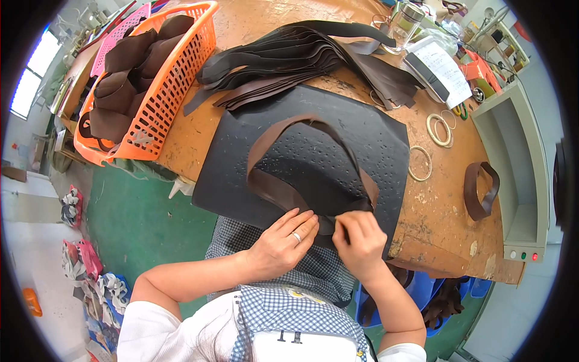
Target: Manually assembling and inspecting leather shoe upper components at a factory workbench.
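Note:
A long, flat dark brown strip, leather-like, stands in a loop on a black mat pitted with small holes. My left hand, with a ring on one finger, presses its fingertips onto the near part of the loop and holds it against the mat. Just to the right, my right hand is closed in a pinch on the same strip, where its ends seem to overlap. The fingers partly cover that spot, so whether the ends are joined cannot be told.
Behind the mat lies a pile of loose brown strips. An orange basket at the left holds several rolled brown bands. To the right are tape rings, another brown loop and a grey metal box. Blue bins stand below the table.

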Action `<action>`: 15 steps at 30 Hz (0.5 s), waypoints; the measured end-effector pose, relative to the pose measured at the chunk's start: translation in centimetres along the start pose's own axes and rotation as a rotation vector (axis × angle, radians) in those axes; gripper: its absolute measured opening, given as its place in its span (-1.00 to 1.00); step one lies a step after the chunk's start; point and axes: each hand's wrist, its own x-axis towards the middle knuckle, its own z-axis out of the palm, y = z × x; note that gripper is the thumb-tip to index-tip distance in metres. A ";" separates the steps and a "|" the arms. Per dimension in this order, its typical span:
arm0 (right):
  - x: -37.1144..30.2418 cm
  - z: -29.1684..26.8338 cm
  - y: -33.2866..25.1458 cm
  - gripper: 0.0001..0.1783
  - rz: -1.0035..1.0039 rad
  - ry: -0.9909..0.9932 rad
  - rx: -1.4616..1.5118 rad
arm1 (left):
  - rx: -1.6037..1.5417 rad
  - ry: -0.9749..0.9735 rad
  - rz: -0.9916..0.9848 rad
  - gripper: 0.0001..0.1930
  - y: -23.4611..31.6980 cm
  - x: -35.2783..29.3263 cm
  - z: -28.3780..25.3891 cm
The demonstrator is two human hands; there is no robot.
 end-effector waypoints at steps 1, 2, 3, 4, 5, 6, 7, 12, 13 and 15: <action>-0.3 0.0 -0.2 -0.74 -0.003 -0.001 0.000 | 0.001 0.002 -0.002 -0.57 -0.1 0.0 0.0; -0.6 0.1 -0.5 -0.74 -0.054 -0.006 -0.054 | -0.056 0.022 -0.037 -0.56 -0.1 0.1 0.1; -0.8 0.2 -0.8 -0.74 -0.103 -0.012 -0.108 | -0.114 0.041 -0.073 -0.56 -0.2 0.1 0.1; -0.8 0.2 -1.0 -0.72 -0.132 -0.034 -0.147 | -0.115 0.040 -0.075 -0.56 -0.2 0.1 0.1; -0.8 0.5 -1.0 -0.72 -0.132 -0.037 -0.145 | -0.115 0.055 -0.088 -0.55 -0.3 0.1 0.1; -0.9 0.6 -1.0 -0.72 -0.149 -0.029 -0.183 | -0.117 0.071 -0.094 -0.55 -0.2 0.3 0.0; -0.9 0.6 -0.9 -0.71 -0.166 -0.022 -0.220 | -0.120 0.071 -0.091 -0.55 -0.2 0.4 0.1; -0.9 0.6 -0.8 -0.70 -0.153 -0.019 -0.192 | -0.055 0.036 -0.037 -0.53 -0.4 0.6 0.1; -0.9 0.7 -0.8 -0.70 -0.118 0.007 -0.152 | -0.055 0.035 -0.041 -0.53 -0.4 0.5 0.1; -0.9 0.7 -0.6 -0.68 -0.051 0.030 -0.097 | -0.039 0.013 -0.043 -0.52 -0.3 0.6 0.2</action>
